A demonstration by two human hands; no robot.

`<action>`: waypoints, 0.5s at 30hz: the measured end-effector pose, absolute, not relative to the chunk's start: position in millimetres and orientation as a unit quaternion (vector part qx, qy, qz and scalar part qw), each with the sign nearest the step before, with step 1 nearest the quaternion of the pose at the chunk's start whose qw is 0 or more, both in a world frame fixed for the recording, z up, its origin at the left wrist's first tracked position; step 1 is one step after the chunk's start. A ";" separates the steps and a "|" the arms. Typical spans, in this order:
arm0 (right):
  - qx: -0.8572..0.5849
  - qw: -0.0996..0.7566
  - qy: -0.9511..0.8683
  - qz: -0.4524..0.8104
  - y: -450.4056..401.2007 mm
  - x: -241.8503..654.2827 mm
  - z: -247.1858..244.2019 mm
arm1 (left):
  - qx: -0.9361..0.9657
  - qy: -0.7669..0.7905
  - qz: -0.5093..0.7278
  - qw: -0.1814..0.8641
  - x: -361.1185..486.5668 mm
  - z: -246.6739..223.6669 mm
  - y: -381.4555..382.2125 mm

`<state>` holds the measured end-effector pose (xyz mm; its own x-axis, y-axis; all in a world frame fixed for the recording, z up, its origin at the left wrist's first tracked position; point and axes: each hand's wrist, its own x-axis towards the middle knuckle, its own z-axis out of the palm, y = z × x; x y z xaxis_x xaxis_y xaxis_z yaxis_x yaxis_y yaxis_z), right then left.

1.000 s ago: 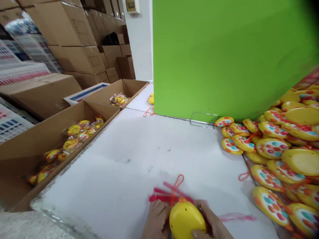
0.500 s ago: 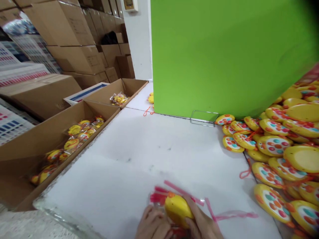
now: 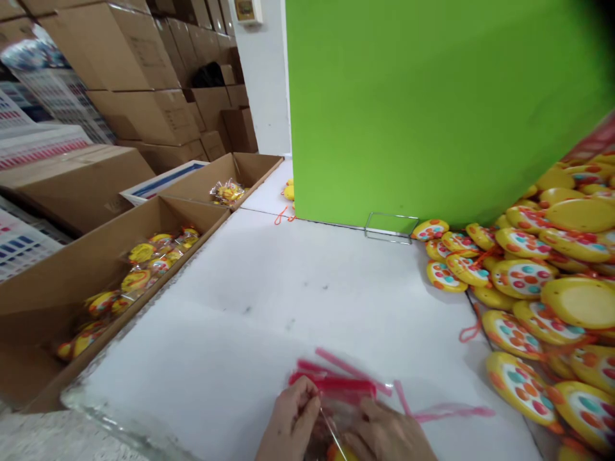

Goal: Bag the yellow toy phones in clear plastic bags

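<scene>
The toy (image 3: 342,454) lay at the near edge of the white table (image 3: 216,326), between the hands, mostly hidden and partly out of view. It seemed to be inside or under a clear bag (image 3: 339,411). The left hand (image 3: 288,422) pinched the film between thumb and fingertips. The right hand (image 3: 389,435) rested curled by the bag's right side; whether it gripped film or toy, I cannot tell.

Judging by the loose toys (image 3: 523,278) heaped at the right, the toy was probably light, hard plastic, smooth enough to slip, its rounded rim the surest hold. Its looped cord could snag. The bag looked thin and limp, likely to cling, crease or tear, and best held by the edge of its mouth. Red strips (image 3: 336,384) lay just beyond the fingers, and bagged toys (image 3: 137,280) sat in the left carton (image 3: 72,275).
</scene>
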<state>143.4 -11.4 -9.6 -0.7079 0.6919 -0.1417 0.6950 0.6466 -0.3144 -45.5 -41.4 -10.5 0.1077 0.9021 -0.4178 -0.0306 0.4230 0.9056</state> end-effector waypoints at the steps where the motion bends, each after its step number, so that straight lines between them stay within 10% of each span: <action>1: 0.388 -0.019 0.907 -0.163 -10.8 139.2 -8.9 | 0.396 0.562 0.365 0.628 -45.5 -11.7 -42.7; 15: 0.453 -0.199 0.858 -0.139 2.6 109.7 3.1 | 0.563 0.586 0.314 0.491 -40.4 10.6 -38.7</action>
<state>109.7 2.6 3.1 -0.5108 0.8322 0.2157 0.7213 0.5514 -0.4192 -40.4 -38.7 10.6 0.1163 0.9684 -0.2205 0.3510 0.1676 0.9213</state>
